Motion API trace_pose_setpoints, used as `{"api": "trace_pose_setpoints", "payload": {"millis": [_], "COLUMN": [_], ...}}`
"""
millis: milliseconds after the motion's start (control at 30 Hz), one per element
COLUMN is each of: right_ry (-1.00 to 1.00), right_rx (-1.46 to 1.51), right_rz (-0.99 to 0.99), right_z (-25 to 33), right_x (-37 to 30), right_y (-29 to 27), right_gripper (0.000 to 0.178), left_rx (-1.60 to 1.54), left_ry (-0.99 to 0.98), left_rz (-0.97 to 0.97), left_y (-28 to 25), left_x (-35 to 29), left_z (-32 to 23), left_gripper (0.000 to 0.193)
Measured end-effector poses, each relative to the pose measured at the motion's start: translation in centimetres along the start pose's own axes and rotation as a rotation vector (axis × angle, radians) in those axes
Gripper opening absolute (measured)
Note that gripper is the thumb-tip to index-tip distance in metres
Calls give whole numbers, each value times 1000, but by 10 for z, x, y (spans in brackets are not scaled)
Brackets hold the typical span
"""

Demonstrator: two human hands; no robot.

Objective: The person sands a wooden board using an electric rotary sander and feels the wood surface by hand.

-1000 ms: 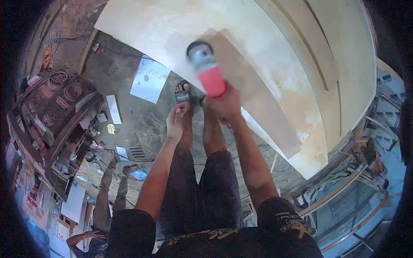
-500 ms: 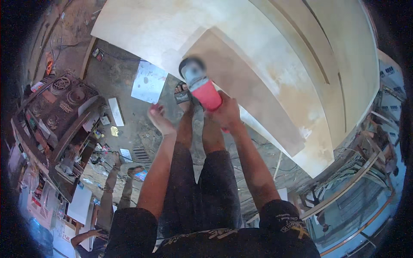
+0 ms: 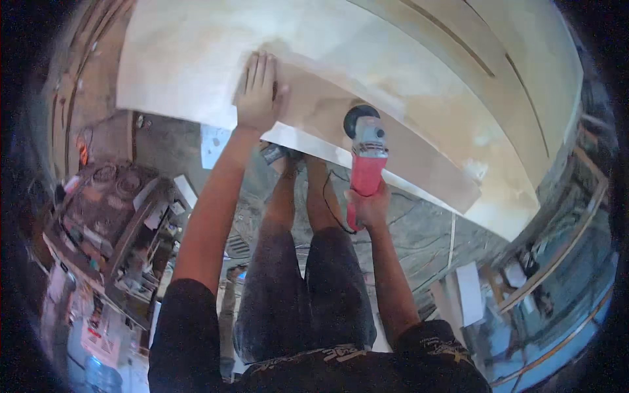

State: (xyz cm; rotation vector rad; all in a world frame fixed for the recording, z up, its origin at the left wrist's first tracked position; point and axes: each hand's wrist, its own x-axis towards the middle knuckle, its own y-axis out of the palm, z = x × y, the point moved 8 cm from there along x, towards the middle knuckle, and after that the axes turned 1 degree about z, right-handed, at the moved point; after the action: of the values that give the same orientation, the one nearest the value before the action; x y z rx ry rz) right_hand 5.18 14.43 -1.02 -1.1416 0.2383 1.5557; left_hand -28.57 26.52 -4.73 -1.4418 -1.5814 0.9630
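Note:
My right hand (image 3: 371, 208) grips the red rear body of an angle grinder (image 3: 369, 171) with a grey head. The round black disc (image 3: 360, 120) at its far end is over a long brown board (image 3: 311, 98); I cannot tell whether it touches. A black cord (image 3: 331, 208) loops down beside the tool. My left hand (image 3: 259, 98) lies flat on the left end of the brown board, fingers together and pointing away. Underneath is a large pale panel (image 3: 180, 62) with a curved raised edge and dark slots toward the far right.
At the left stands a dusty brown cabinet (image 3: 108, 196) with round fittings on top. A pale sheet (image 3: 213, 145) is on the floor near my feet. Cables cross the floor at right. A white board (image 3: 469, 293) and a wooden frame (image 3: 557, 259) stand at the lower right.
My left hand has moved from the air onto the brown board and now lies flat. The grinder has swung right, from the board's left side to over its middle. The view has shifted slightly.

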Motion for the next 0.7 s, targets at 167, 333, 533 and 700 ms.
{"api": "trace_pose_setpoints", "payload": {"millis": [167, 333, 533, 700], "right_ry": [-61, -76, 59, 170], "right_rx": [91, 100, 226, 476], "right_rz": [-98, -150, -273, -428], "right_z": [-25, -30, -107, -134], "right_x": [14, 15, 33, 21], "right_y": [-25, -48, -95, -133], "right_gripper": [60, 62, 64, 57], "left_rx": [265, 189, 255, 303], "left_ry": [-45, 13, 31, 39], "left_rz": [-113, -172, -133, -168], "left_y": [27, 21, 28, 20], "left_x": [10, 11, 12, 2], "left_z": [-18, -19, -29, -24], "left_gripper": [81, 80, 77, 77]}}
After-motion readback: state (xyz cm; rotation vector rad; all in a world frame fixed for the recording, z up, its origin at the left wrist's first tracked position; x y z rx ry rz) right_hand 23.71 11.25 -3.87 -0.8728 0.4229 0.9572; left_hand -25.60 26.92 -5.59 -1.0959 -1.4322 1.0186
